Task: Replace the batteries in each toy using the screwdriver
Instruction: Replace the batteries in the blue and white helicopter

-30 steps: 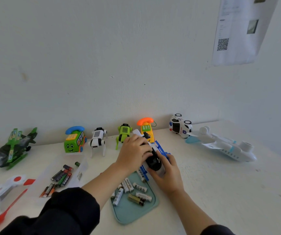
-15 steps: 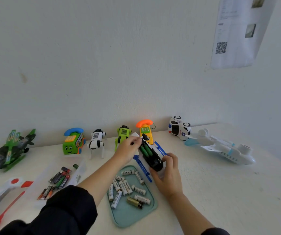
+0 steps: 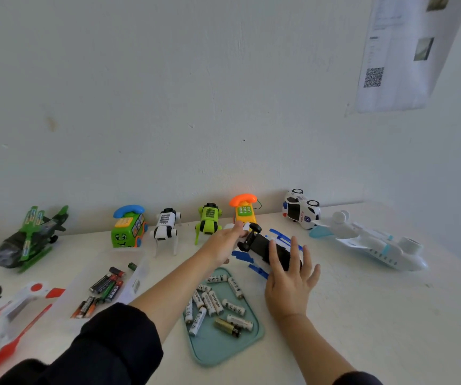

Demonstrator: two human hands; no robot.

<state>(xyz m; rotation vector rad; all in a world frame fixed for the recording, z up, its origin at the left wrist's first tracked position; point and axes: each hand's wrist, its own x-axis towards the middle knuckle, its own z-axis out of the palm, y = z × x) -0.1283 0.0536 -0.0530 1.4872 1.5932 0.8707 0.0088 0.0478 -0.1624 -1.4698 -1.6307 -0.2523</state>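
Observation:
A blue and white toy (image 3: 279, 241) lies upside down on the table, just beyond the teal tray (image 3: 223, 348); its black underside faces up. My right hand (image 3: 290, 282) rests on that underside with straight, spread fingers. My left hand (image 3: 223, 241) reaches to the toy's far white end and holds it between the fingertips. Several white batteries (image 3: 214, 301) and one gold one lie loose in the tray. Several dark used batteries (image 3: 107, 287) lie on a clear plastic bag to the left. I see no screwdriver.
Along the wall stand a green helicopter (image 3: 26, 240), a green bus phone (image 3: 128, 229), a white robot dog (image 3: 165, 229), a green robot dog (image 3: 208, 220), an orange phone (image 3: 243, 209) and a police car (image 3: 301, 209). A white plane (image 3: 373, 243) lies right, a red-white helicopter (image 3: 1, 309) left.
The green batteries seen in the open compartment are now out of sight under black. My right hand has let go of the toy's near end and lies flat on it.

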